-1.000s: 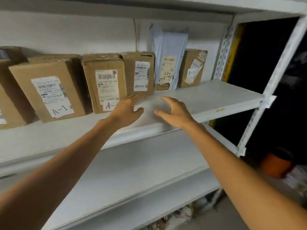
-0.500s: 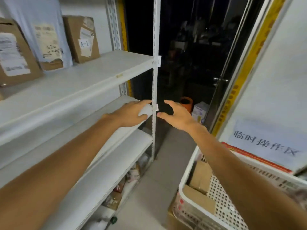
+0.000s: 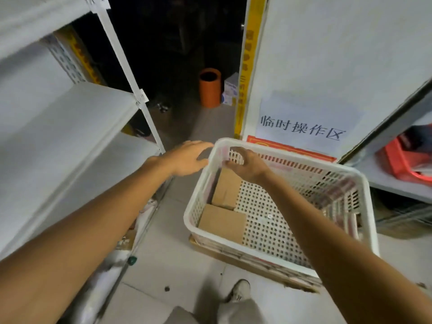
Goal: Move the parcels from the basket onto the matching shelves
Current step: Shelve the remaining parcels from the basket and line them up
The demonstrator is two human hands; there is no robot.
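Your right hand (image 3: pixel 247 167) over far brown cardboard parcel (image 3: pixel 225 191) in white perforated plastic basket (image 3: pixel 365 183), fingers half-curled, empty (likely shaping for grasp). Your left hand (image 3: pixel 187 157) beside rim, fingers spread, empty, probably to steady.

I have a white perforated plastic basket (image 3: pixel 275 220) in view, standing low by the floor just to the right of the white metal shelves (image 3: pixel 70 118). Two plain brown cardboard parcels sit along its left side, one behind the other and nearly touching. The nearer parcel (image 3: pixel 222 222) lies flat in the near-left corner, and the farther parcel (image 3: pixel 226 191) runs lengthwise along the left wall toward the far corner, its far end hidden from me.
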